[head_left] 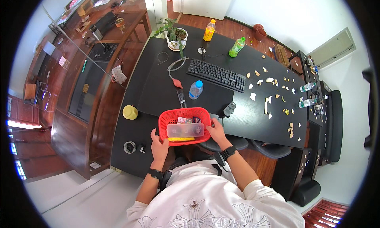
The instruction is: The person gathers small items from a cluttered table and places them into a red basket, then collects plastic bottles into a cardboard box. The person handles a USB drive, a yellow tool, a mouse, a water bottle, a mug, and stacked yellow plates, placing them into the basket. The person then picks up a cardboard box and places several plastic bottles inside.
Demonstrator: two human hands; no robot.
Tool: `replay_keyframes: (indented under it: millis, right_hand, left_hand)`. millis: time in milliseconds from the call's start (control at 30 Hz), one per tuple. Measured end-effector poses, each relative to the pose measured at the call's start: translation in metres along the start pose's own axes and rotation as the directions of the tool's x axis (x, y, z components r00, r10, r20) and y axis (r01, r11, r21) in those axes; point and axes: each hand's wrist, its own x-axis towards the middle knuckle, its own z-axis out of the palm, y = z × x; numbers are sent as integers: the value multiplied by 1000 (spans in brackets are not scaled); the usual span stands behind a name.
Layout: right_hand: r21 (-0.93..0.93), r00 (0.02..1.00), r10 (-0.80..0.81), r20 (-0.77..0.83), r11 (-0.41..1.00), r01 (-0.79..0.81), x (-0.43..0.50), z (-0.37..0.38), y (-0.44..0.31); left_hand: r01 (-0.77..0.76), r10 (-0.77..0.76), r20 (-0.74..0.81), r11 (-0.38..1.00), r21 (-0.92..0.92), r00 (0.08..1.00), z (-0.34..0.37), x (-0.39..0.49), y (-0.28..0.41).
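Observation:
Between my hands is a red plastic basket [184, 111] with perforated walls. My left hand [159, 148] grips its near left corner, thumb at the rim. On the opposite side my right hand [217, 131] holds the right rim. Inside lie a translucent plastic box [185, 130], a yellow strip-like item [181, 139] along the near wall, and several small packets [189, 120] behind the box. The basket hides the table edge under it; whether it touches the table I cannot tell. Just beyond it are a dark remote-like device [181, 98] and a blue-capped clear bottle [196, 90].
Across the black table [133, 88] are a keyboard [216, 74], a rubber bulb with tubing [177, 83], a black adapter [229, 109], a potted plant [177, 37], drink bottles [236, 47] and a yellow container [130, 112]. Several pale fragments [269, 80] lie to the right. Chairs [268, 149] stand at the near edge.

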Motion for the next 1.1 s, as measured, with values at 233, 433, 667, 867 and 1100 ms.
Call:
replay_keyframes:
  millis: [233,433,667,867,1100]
  right_hand:
    - [86,1000,15,14,996,-17,24,16,-8]
    - [254,990,15,140,966,-50,33,15,6]
    - [-152,832,183,-524,941,-302,71,-33,50]
    - [-263,826,275,-493,858,-442,89,-51,53]
    - [-253,865,258,-431,885,-390,78,-49,74]
  left_hand:
    - [-124,133,-137,989,75,982,10,38,-36]
    - [161,-177,-61,964,-214,982,14,46,-32]
    - [156,-164,-11,954,-257,986,-5,38,-2]
    - [230,-178,206,937,-262,962,8,41,31]
    - [253,-183,305,944,-212,935,17,43,38]
